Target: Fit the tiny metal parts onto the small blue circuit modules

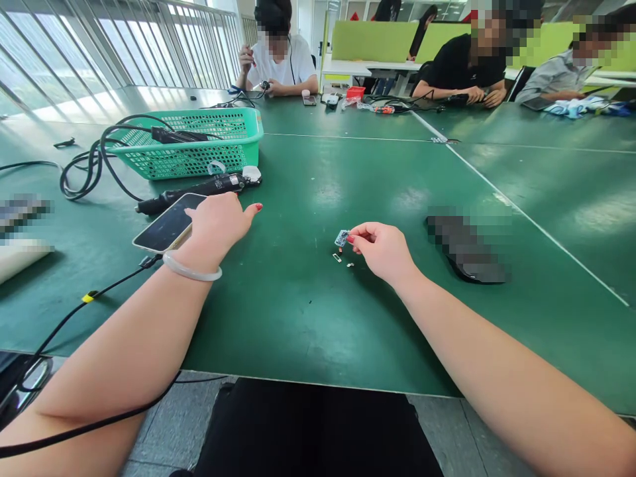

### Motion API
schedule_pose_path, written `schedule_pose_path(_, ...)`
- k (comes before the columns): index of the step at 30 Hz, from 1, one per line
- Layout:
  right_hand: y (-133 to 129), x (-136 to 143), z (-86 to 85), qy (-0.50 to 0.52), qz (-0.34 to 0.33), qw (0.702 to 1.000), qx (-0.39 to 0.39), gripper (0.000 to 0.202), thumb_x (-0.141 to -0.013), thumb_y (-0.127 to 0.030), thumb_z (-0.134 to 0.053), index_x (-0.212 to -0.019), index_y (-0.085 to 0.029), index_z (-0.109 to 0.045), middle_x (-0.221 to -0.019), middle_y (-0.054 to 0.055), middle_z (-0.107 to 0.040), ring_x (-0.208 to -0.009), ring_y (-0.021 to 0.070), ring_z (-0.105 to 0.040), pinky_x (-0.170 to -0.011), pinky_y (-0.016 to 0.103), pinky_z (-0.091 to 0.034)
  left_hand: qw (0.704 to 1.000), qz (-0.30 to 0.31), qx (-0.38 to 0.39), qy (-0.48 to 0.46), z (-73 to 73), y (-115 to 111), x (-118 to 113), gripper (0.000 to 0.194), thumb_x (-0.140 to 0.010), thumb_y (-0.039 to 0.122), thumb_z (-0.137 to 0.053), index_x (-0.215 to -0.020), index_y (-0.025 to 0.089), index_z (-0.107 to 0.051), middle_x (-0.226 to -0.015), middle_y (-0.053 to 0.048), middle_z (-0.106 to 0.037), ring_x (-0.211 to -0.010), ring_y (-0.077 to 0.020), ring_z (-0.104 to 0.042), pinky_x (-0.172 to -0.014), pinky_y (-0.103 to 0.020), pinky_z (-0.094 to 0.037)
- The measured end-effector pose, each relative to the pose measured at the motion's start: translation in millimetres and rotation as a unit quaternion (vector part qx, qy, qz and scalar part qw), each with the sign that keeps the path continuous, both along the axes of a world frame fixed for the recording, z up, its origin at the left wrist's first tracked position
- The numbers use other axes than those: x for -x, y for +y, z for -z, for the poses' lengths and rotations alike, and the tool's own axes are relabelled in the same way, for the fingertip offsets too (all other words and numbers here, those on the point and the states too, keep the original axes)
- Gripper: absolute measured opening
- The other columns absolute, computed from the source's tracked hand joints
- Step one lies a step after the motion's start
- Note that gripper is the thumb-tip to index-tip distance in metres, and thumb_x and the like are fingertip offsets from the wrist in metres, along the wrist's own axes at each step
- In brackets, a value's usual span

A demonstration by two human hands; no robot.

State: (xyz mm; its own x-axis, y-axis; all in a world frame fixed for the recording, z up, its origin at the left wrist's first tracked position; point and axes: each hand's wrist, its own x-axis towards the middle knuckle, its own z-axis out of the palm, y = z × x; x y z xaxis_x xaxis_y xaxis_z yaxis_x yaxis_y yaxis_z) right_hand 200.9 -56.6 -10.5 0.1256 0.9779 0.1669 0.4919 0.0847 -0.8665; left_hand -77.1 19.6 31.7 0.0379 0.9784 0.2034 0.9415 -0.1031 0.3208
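My right hand [380, 248] pinches a small blue-and-white circuit board [341, 238] between thumb and fingertips, just above the green table. Below it lie a tiny white frame-shaped piece [336, 258] and another tiny pale piece [350, 265]. My left hand [221, 222], with a pale bangle at the wrist, is over the near right side of a smartphone [169, 224]. Its thumb stretches out to the right, and its fingers are partly hidden. Just beyond that hand lies a black cylindrical tool [199, 190] with a whitish part at its right end.
A green plastic basket [189, 165] with black cables stands at the back left. A dark elongated object [467, 252], partly pixelated, lies right of my right hand. A black cable [59, 324] runs along my left arm. Several people sit across the table.
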Motion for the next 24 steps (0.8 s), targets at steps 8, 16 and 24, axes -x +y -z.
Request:
schedule_pose_path(8, -1, 4, -2.2, -0.012, -0.023, 0.999, 0.024, 0.011, -0.074, -0.026, -0.059, -0.071, -0.018, -0.066, -0.061, 0.001, -0.064, -0.055, 0.0127, -0.056, -0.054, 0.027, -0.045, 0.989, 0.134, -0.022, 0.049, 5.2, -39, -54, 0.044, -0.083, 0.06, -0.042, -0.084, 0.021, -0.062, -0.07, -0.006, -0.066, -0.071, -0.0229, -0.06, -0.088, -0.044, -0.038)
schedule_pose_path(16, -6, 9, -3.3, -0.045, -0.087, 0.995, 0.022, 0.013, -0.077, -0.029, -0.059, -0.073, -0.019, -0.067, -0.066, 0.001, -0.067, -0.058, 0.013, -0.058, -0.059, 0.029, -0.046, 0.971, 0.223, 0.054, -0.065, 9.8, -44, -59, 0.038, -0.082, 0.054, -0.048, -0.093, 0.022, -0.065, -0.083, -0.005, -0.069, -0.075, -0.0204, -0.061, -0.072, -0.033, -0.044)
schedule_pose_path(24, -8, 15, -5.3, -0.061, -0.111, 0.991, -0.032, 0.01, -0.077, -0.024, -0.059, -0.072, -0.02, -0.067, -0.072, 0.0, -0.068, -0.064, 0.0133, -0.059, -0.065, 0.029, -0.047, 0.919, 0.345, 0.123, -0.146, 18.3, -61, -78, 0.034, -0.08, 0.04, -0.057, -0.108, 0.022, -0.064, -0.09, -0.003, -0.069, -0.081, -0.017, -0.061, -0.074, -0.03, -0.045)
